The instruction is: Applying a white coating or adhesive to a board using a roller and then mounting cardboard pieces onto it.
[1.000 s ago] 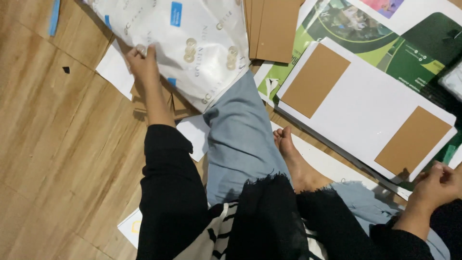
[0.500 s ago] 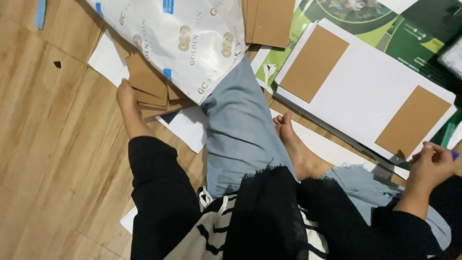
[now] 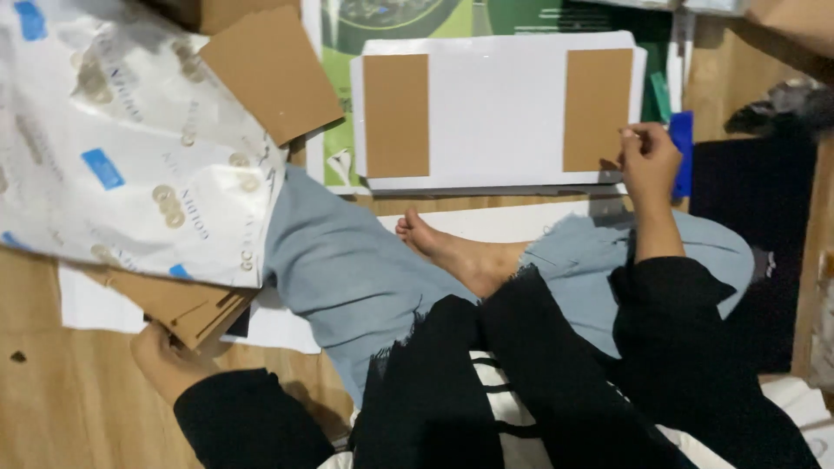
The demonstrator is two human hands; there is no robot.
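a stack of brown cardboard pieces (image 3: 187, 306) is held from below by the left hand (image 3: 165, 360), its fingers closed under the stack's lower edge — just above the grip, the stack is overlapped by a large white printed wrapper (image 3: 122, 148). the right hand (image 3: 647, 161) is curled at the lower right corner of a white board (image 3: 495, 108), beside its right brown panel (image 3: 595, 108); whether anything is pinched there cannot be told.

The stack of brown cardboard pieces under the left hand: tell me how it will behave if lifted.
The stack of brown cardboard pieces looks stiff: its edges stay straight. It is already fanned, so pieces would probably slide apart unless pinched. Likely light; the left hand grips it alone.
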